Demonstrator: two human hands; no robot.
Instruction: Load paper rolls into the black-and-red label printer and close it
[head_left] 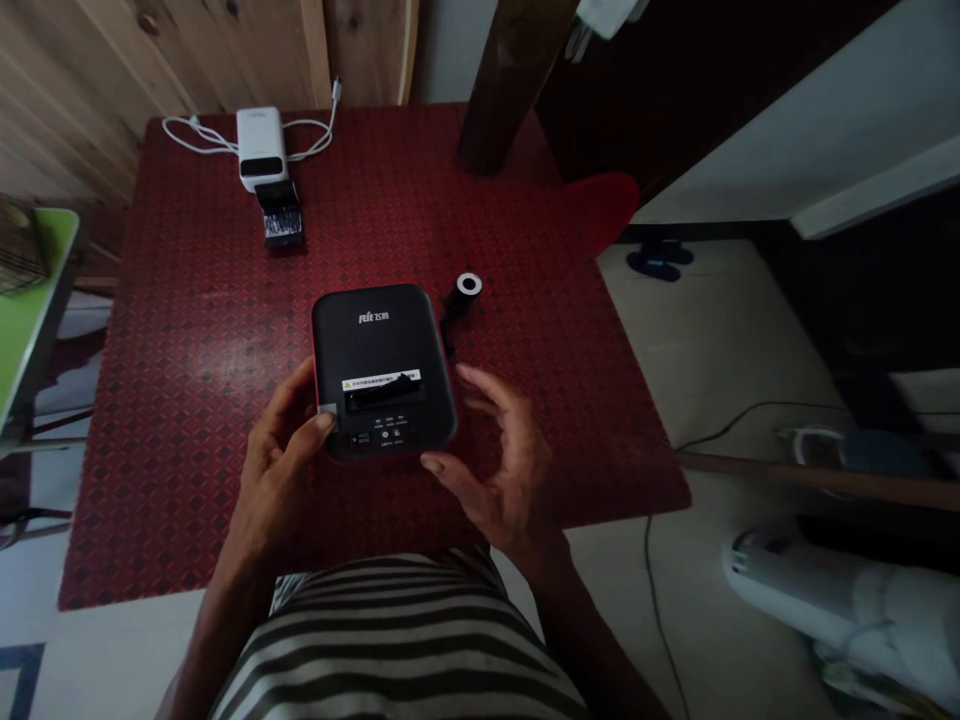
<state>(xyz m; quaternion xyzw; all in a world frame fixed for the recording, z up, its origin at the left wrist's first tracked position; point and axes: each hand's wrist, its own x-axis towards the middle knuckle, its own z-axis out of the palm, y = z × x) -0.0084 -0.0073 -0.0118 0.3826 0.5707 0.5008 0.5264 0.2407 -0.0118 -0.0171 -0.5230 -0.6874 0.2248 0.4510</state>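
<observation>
- The black printer (382, 345) was found at the near middle of the red-patterned counter (202, 330), lying flat with its branded top face upward.
- Its long axis was judged to run far to near, skewed only slightly; the button panel was directed toward the person, and the slot was set across the body.
- The left hand (277, 465) was placed against the printer's left side, with the thumb laid on a pale tab at the near left corner and the fingers (294, 390) curled along the side. The firmness of the hold could not be determined.
- The right hand (499, 465) was held open, with the fingers (487, 390) spread just beside the right side. Nothing was held by it, and contact could not be confirmed.
- A black cylinder (469, 287) with a white ring was noted just beyond the printer's far right corner, and a black cord (448, 335) was seen descending behind that corner.
- The cord was assessed as a snag risk if the printer were shifted, since the cylinder could be dragged or rolled.
- With one hand on the body, a slip was considered possible if it were raised.
- A white power bank (261, 148) and a small black box (279, 215) were recorded at the far edge.
</observation>
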